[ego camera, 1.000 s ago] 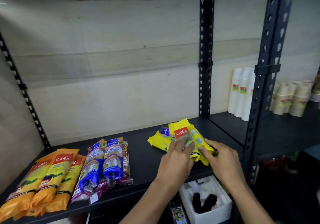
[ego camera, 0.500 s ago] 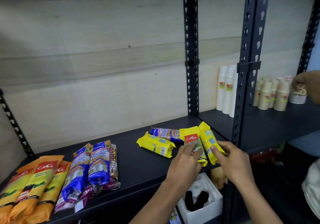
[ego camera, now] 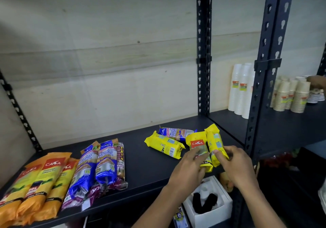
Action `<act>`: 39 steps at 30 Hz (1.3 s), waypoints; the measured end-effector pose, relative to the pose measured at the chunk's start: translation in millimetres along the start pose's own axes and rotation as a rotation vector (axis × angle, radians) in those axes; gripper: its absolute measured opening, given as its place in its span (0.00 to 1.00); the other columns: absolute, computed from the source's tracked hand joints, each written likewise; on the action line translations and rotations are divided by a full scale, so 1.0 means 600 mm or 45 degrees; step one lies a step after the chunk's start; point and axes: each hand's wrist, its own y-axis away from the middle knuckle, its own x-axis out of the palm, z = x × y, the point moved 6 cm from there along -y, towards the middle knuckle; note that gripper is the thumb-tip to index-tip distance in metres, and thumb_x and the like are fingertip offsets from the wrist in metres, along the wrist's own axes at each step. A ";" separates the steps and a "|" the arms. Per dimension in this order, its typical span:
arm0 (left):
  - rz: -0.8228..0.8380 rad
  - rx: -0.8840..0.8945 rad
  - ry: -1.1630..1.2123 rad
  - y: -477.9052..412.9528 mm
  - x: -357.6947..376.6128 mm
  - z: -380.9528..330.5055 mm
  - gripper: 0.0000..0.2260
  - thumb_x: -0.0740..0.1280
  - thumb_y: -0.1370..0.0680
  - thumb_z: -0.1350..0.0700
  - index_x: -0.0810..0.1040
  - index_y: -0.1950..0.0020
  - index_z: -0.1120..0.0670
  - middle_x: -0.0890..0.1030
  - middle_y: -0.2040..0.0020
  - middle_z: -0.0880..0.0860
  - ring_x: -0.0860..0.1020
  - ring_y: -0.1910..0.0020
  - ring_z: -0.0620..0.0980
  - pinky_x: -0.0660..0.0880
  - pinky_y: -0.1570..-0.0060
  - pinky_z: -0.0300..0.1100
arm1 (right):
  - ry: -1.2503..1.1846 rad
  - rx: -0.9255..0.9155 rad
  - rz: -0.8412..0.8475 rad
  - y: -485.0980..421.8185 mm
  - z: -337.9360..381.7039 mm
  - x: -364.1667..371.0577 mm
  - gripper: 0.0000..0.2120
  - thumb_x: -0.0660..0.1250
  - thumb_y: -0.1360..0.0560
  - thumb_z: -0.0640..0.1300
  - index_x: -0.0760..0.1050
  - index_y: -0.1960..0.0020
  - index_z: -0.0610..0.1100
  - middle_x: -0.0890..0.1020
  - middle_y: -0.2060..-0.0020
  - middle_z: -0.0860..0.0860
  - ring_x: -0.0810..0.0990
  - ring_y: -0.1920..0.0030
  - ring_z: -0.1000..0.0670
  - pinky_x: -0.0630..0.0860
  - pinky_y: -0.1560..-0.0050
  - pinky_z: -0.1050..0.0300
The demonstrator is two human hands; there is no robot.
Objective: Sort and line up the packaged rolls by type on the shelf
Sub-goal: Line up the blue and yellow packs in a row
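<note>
On the dark shelf (ego camera: pixel 141 164) two yellow packaged rolls stand side by side near the right front edge. My left hand (ego camera: pixel 188 169) rests with straight fingers on the left yellow roll (ego camera: pixel 197 144). My right hand (ego camera: pixel 234 164) pinches the lower end of the right yellow roll (ego camera: pixel 214 141). A third yellow roll (ego camera: pixel 164 144) lies slanted to their left, with a blue roll (ego camera: pixel 176 132) behind it. Further left lie blue rolls (ego camera: pixel 98 164) and a purple roll (ego camera: pixel 120 164). Orange rolls (ego camera: pixel 35 180) fill the far left.
A black upright post (ego camera: pixel 203 51) stands behind the yellow rolls, and another post (ego camera: pixel 264 90) at the right. White cup stacks (ego camera: pixel 240 88) and beige cup stacks (ego camera: pixel 291 95) sit on the neighbouring shelf. Another person's hand (ego camera: pixel 317 82) reaches there. A white box (ego camera: pixel 222 208) sits below.
The heap of yellow rolls has been spread out: two now lie parallel under my hands and one lies apart to the left. The blue roll behind them is uncovered.
</note>
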 end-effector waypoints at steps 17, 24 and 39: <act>-0.151 -0.221 -0.238 0.132 -0.255 0.138 0.25 0.66 0.23 0.40 0.71 0.27 0.45 0.70 0.30 0.46 0.64 0.28 0.43 0.68 0.32 0.44 | 0.444 -0.275 -0.176 0.033 0.122 0.052 0.19 0.74 0.28 0.53 0.82 0.45 0.40 0.78 0.44 0.38 0.76 0.44 0.34 0.73 0.43 0.38; -0.229 -0.381 -0.343 0.216 -0.335 0.187 0.23 0.65 0.23 0.37 0.73 0.30 0.41 0.69 0.30 0.43 0.66 0.30 0.44 0.73 0.37 0.46 | 0.123 -0.460 0.027 0.077 0.205 0.105 0.16 0.71 0.25 0.53 0.79 0.42 0.45 0.75 0.43 0.48 0.76 0.40 0.42 0.77 0.49 0.47; 0.297 -0.795 -0.213 0.343 -0.386 0.277 0.37 0.61 0.26 0.36 0.47 0.21 0.37 0.44 0.20 0.40 0.51 0.22 0.45 0.63 0.32 0.39 | -0.165 -0.704 0.919 0.222 0.414 0.316 0.35 0.68 0.26 0.62 0.62 0.23 0.56 0.60 0.26 0.59 0.67 0.29 0.57 0.70 0.34 0.59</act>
